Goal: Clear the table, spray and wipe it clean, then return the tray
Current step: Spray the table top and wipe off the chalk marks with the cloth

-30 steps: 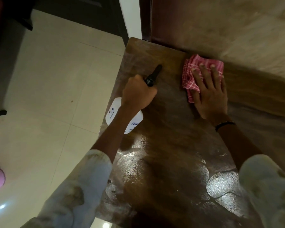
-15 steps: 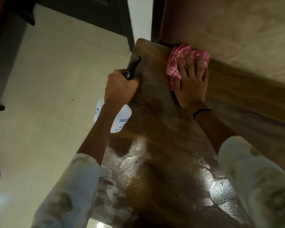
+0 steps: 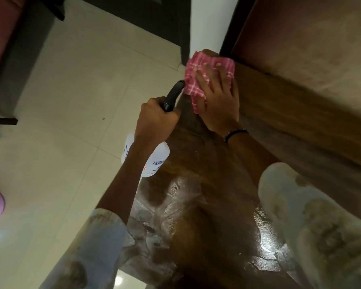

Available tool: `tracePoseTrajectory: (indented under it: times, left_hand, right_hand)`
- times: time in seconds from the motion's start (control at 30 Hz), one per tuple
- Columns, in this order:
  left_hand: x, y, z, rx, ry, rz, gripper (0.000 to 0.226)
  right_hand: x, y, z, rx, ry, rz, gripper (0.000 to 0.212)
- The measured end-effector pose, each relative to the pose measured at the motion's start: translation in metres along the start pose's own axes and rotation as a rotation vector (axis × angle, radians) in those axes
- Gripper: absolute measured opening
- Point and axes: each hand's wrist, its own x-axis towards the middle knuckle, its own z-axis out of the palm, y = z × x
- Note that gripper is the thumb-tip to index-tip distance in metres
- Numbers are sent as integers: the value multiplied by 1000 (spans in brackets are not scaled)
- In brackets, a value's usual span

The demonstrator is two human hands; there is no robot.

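Right hand [image 3: 218,101] flat, fingers spread, pressing pink checked cloth [image 3: 198,80] onto far left corner of wooden table [image 3: 206,205]; cloth under fingers, sticking out past fingertips and thumb side. Left hand [image 3: 154,122] curled round black trigger head of white spray bottle [image 3: 154,159], held over table's left edge, nozzle tip just beside cloth. Wet sheen on near tabletop. Tiled floor [image 3: 71,122] left.

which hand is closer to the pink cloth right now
Right. The right hand lies flat on the cloth at the table's far corner. The left hand grips the spray bottle just beside it, not touching the cloth.
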Motion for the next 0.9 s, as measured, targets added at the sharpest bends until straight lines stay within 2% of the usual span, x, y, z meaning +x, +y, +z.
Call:
tracePoseTrajectory:
  times: [0.13, 0.2, 0.4, 0.5, 0.63, 0.7, 0.9]
  left_hand:
    - [-3, -3, -11, 43, -12, 20, 35]
    - [-7, -6, -14, 44, -16, 12, 35]
    - [-25, -14, -18, 82, 6, 22, 42]
    - [-36, -20, -17, 87, -39, 28, 35]
    - [-48, -28, -16, 110, -49, 15, 35]
    - [-54, -30, -16, 120, -43, 4, 34]
    - [-73, -46, -16, 70, -58, -20, 19]
  right_hand:
    - [31, -16, 0, 29, 7, 210, 62]
    - [33, -22, 0, 29, -1, 231, 63]
    - [-17, -31, -3, 2, -51, -38, 59]
    - [-50, -40, 2, 41, -72, -169, 55]
    - [-59, -7, 1, -35, -104, -362, 53]
    - [-55, 11, 0, -41, -94, -301, 54]
    - [-70, 33, -3, 16, -19, 68, 56]
